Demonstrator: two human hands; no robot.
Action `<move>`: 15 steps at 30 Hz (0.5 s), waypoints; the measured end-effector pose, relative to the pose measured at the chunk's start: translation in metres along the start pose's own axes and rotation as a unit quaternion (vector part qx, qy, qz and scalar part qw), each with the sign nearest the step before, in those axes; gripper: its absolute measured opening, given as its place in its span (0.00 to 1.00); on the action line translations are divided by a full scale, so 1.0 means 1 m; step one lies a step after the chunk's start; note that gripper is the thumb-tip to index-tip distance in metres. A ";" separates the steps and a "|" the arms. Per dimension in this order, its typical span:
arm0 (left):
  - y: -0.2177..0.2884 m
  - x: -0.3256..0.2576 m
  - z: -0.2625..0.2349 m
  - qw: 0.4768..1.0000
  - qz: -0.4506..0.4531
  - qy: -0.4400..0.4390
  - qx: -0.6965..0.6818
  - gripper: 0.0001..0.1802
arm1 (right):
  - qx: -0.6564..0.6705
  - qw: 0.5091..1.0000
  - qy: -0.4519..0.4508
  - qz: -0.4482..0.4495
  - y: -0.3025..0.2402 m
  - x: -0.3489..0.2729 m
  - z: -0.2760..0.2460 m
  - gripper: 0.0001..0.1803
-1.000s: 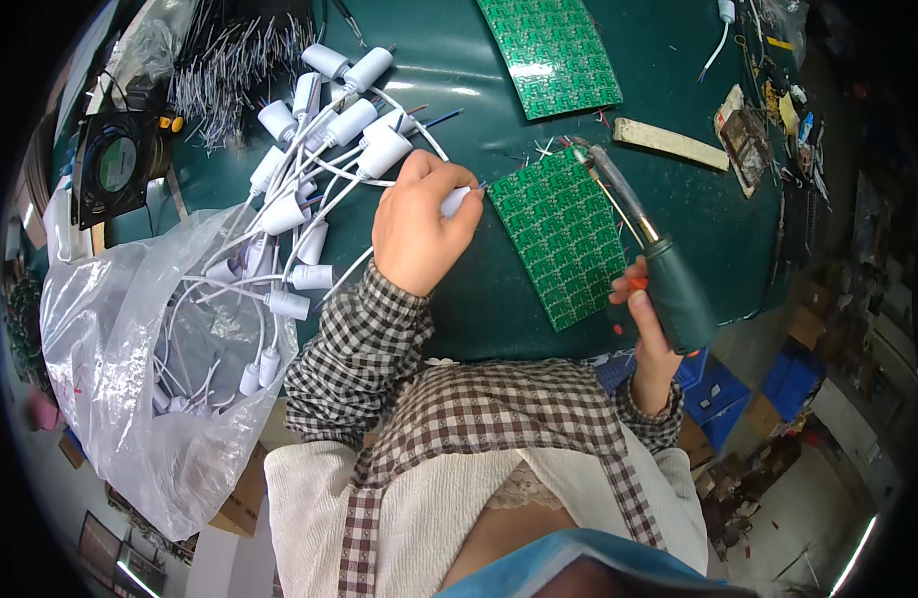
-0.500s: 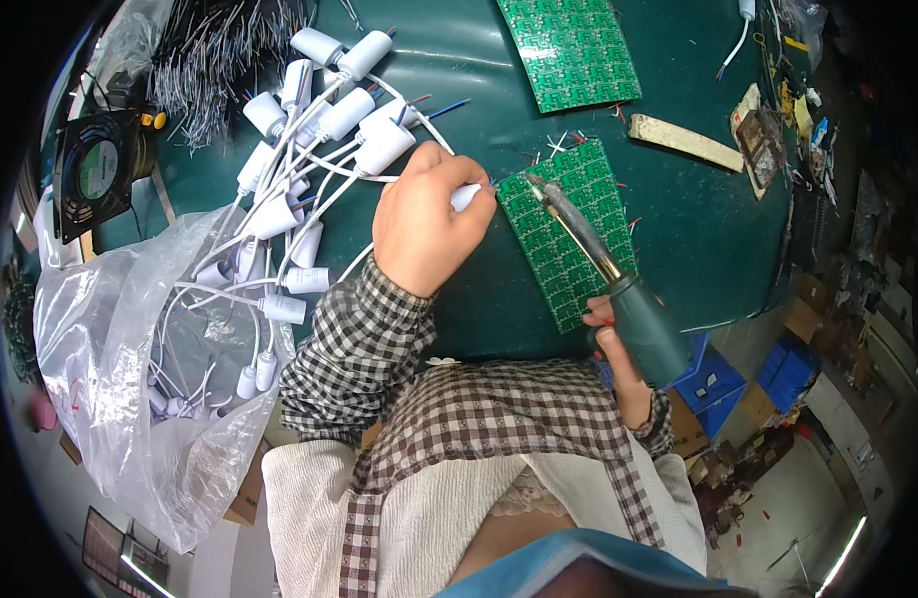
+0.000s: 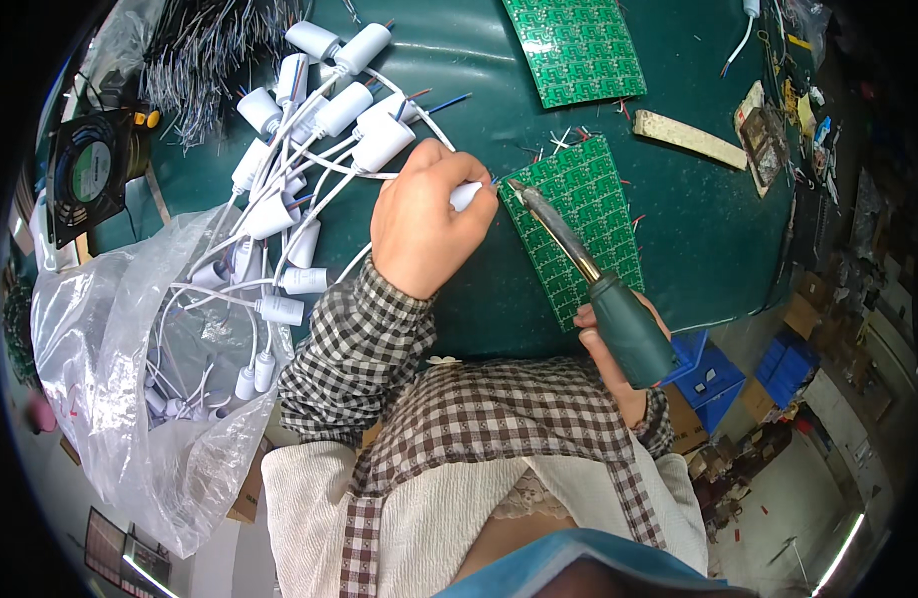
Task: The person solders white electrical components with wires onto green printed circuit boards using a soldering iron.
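Observation:
My left hand (image 3: 426,221) is closed round a white cylindrical lamp holder (image 3: 466,196), its thin wire end meeting the left edge of a green circuit board panel (image 3: 581,224). In my right hand (image 3: 615,369) is a soldering iron (image 3: 628,332) with a dark green handle. Its tip rests over the upper left corner of the panel, close to that wire; whether it touches cannot be told. Short red and white wires stick out from the panel's edges. Beside my left hand lies a heap of white lamp holders (image 3: 344,110) with white cables.
A second green panel (image 3: 578,50) lies at the far side. A pale curved strip (image 3: 690,140) leads to a dirty block (image 3: 762,145). On the left are a black fan (image 3: 95,171), a bundle of wires (image 3: 215,65) and a clear plastic bag (image 3: 130,399) with more lamp holders.
The soldering iron's tip has moved left across the panel toward its left edge, and my right hand has shifted left with it. My left hand has hardly moved.

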State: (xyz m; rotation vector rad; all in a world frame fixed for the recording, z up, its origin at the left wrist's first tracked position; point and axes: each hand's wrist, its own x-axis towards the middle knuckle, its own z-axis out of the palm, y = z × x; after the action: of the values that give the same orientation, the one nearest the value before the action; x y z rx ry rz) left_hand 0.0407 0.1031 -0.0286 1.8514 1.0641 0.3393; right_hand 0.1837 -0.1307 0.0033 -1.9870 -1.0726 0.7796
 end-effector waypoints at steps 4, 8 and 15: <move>0.000 0.000 0.000 1.000 0.001 -0.006 0.002 0.07 | 0.034 0.999 0.003 0.017 -0.004 0.003 0.002 0.30; -0.001 -0.001 0.001 1.000 0.004 0.002 0.002 0.07 | 0.041 0.999 0.001 0.016 -0.006 0.005 0.003 0.30; -0.002 0.000 0.002 1.000 0.011 0.013 0.003 0.07 | 0.012 1.000 0.003 -0.007 -0.005 0.007 0.005 0.29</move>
State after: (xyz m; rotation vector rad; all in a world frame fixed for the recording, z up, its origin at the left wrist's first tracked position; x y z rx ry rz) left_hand 0.0410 0.1021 -0.0318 1.8699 1.0633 0.3751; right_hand 0.1814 -0.1213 0.0033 -1.9577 -1.0680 0.7748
